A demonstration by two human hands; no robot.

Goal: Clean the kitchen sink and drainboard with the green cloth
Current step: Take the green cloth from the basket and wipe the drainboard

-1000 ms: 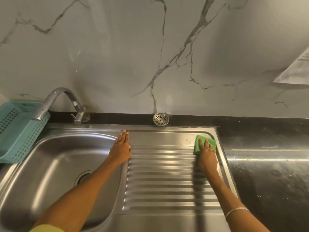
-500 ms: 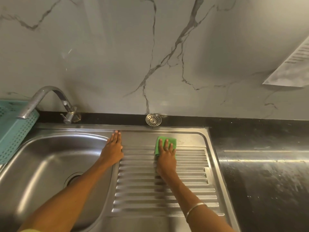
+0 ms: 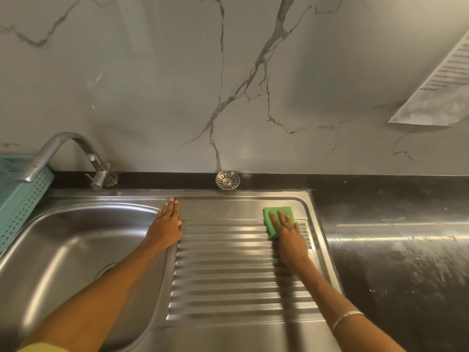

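Observation:
The steel sink bowl (image 3: 63, 250) lies at the left, and the ribbed drainboard (image 3: 228, 273) adjoins it on the right. The green cloth (image 3: 275, 214) lies flat at the drainboard's far right corner. My right hand (image 3: 288, 235) presses down on the cloth with flat fingers, covering its near part. My left hand (image 3: 166, 229) rests flat and holds nothing, on the ridge between bowl and drainboard, fingers together pointing to the wall.
A curved steel tap (image 3: 63, 153) reaches over the bowl from the back. A teal perforated basket (image 3: 17, 201) stands at the left edge. A round metal strainer (image 3: 227, 180) lies on the black ledge. Wet black counter (image 3: 396, 250) extends right; a paper sheet (image 3: 436, 90) hangs on the marble wall.
My right hand slid the cloth left across the far drainboard to its middle, then back right to the far right corner. My left hand stayed in place.

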